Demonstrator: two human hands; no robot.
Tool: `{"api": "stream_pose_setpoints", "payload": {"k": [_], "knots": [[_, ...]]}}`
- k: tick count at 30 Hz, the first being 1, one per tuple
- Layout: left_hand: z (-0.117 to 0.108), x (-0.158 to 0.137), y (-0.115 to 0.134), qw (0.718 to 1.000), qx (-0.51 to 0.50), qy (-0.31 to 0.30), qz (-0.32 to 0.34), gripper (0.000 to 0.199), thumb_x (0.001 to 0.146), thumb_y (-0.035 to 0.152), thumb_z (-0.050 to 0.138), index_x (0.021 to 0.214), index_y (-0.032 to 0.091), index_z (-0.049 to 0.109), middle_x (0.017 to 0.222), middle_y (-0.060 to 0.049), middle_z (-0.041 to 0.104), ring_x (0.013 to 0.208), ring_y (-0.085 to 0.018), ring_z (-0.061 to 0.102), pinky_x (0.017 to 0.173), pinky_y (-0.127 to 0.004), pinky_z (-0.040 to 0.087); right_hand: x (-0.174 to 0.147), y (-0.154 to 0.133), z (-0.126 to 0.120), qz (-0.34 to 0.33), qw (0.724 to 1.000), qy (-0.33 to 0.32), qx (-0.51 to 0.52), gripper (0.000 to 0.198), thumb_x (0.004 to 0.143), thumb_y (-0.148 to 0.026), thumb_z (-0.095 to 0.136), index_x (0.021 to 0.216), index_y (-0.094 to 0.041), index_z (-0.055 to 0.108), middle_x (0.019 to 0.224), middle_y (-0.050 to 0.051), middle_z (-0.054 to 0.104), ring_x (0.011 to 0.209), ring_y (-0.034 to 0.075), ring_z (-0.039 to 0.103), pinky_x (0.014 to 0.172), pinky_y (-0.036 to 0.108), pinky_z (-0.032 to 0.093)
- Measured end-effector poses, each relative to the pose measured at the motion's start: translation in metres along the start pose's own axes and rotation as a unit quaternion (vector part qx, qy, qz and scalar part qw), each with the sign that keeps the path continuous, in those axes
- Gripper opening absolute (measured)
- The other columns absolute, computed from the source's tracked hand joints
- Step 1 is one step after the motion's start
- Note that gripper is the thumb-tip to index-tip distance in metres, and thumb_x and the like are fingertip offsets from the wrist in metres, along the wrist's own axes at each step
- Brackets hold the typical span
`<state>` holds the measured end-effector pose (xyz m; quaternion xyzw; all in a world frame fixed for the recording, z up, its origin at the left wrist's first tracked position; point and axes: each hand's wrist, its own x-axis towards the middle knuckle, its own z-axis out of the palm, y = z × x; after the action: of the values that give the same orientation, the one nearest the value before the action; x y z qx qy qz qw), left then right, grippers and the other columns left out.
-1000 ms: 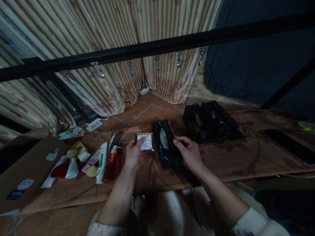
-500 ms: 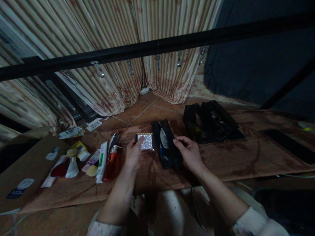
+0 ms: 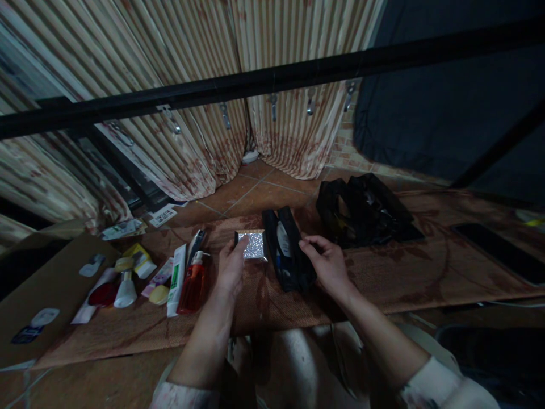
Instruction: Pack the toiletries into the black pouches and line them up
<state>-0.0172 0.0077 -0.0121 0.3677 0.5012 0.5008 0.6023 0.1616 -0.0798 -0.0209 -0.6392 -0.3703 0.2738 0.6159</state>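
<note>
My left hand grips a small, flat, square case with a glittering silver top, the thumb lying on its upper face. Just right of it lies an unzipped black pouch, with a pale item and a bit of blue visible inside. My right hand pinches the right edge of the pouch's opening between thumb and fingers. To the left are a red pump bottle and a white-and-green tube, both lying on the brown cloth.
More cosmetics, such as a white bottle with a yellowish cap, lie beside a cardboard box. A larger open black bag stands back right. A dark phone-like slab lies far right. A black bar crosses above the cloth-covered bench.
</note>
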Motion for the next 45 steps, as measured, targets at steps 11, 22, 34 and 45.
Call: {"api": "stream_pose_setpoints", "payload": {"k": [11,22,34,45], "knots": [[0.0007,-0.0016,0.0012,1.000,0.001,-0.006,-0.004,0.042,0.055,0.041,0.080,0.083,0.012,0.069,0.074,-0.003,0.067,0.064,-0.014,0.060,0.066,-0.027,0.044,-0.0011,-0.0023,-0.0002,0.008,1.000,0.001,-0.005,0.029,0.072,-0.047,0.065,0.077,-0.019,0.070,0.072,0.001,0.067,0.066,0.017,0.059,0.062,0.026,0.041],[0.0005,-0.0008,0.0009,1.000,0.012,0.005,-0.003,0.047,0.054,0.041,0.081,0.087,0.011,0.070,0.077,-0.003,0.068,0.072,-0.016,0.062,0.072,-0.028,0.045,-0.0018,-0.0016,0.0003,0.007,1.000,0.005,0.006,0.027,0.073,-0.045,0.067,0.078,-0.018,0.070,0.072,0.000,0.066,0.065,0.015,0.057,0.062,0.025,0.041],[-0.0006,0.0004,0.0000,1.000,0.024,0.012,0.004,0.048,0.053,0.042,0.081,0.087,0.010,0.070,0.070,-0.004,0.068,0.070,-0.017,0.063,0.066,-0.027,0.047,-0.0012,-0.0018,-0.0007,-0.002,1.000,-0.001,0.001,0.027,0.073,-0.043,0.066,0.078,-0.018,0.070,0.071,0.000,0.066,0.066,0.015,0.057,0.063,0.025,0.041],[0.0005,-0.0017,0.0013,1.000,0.007,-0.010,-0.003,0.040,0.052,0.035,0.082,0.081,0.010,0.069,0.071,-0.002,0.067,0.063,-0.014,0.061,0.066,-0.027,0.045,-0.0001,0.0019,-0.0005,-0.001,1.000,0.002,-0.002,0.026,0.073,-0.044,0.066,0.078,-0.019,0.070,0.073,0.000,0.067,0.066,0.016,0.058,0.063,0.025,0.041]]}}
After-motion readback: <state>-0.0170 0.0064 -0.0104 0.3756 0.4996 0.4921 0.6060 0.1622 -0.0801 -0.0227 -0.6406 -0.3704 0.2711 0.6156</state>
